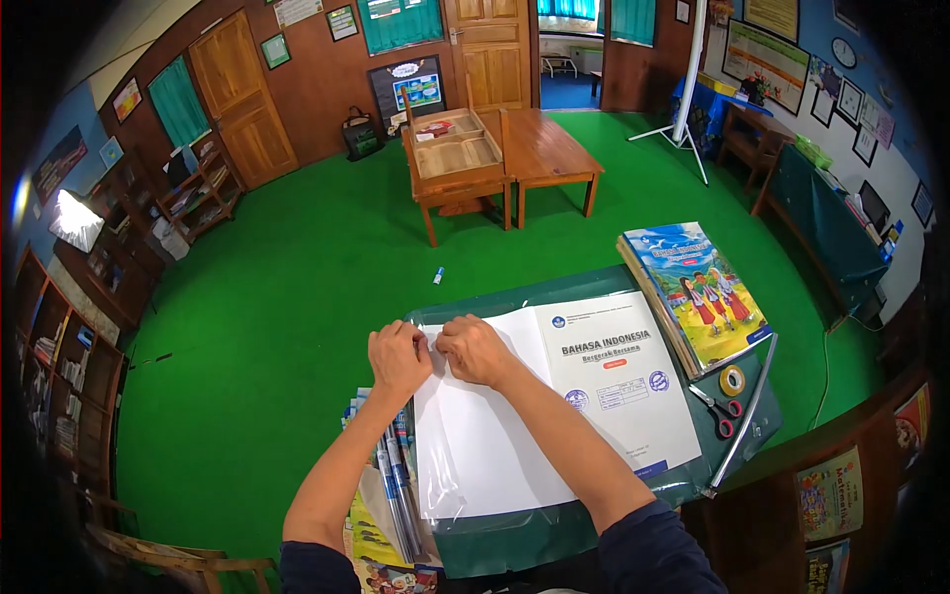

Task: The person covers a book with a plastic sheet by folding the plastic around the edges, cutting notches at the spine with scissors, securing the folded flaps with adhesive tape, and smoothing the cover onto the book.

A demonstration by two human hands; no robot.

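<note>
Fingers of the left hand are curling together at the top left corner of an open book, and those of the right hand are bending inward just beside them; whether either grip is pinching the page or the clear plastic sheet there, I cannot tell. The book is lying flat between the forearms and to their right, its blank white side under the hands and its title page, reading "BAHASA INDONESIA", facing up on the right. The plastic is showing past the book's left and lower edges, over the dark green table. Beyond the book's right edge, a stack of books is resting with a bright illustrated cover on top; nearer the person, a tape roll, scissors with dark and reddish handles and a long shiny strip are lying close together. Shiny tubes are lying by the left forearm. Farther out, a wooden table is standing on the green floor.
</note>
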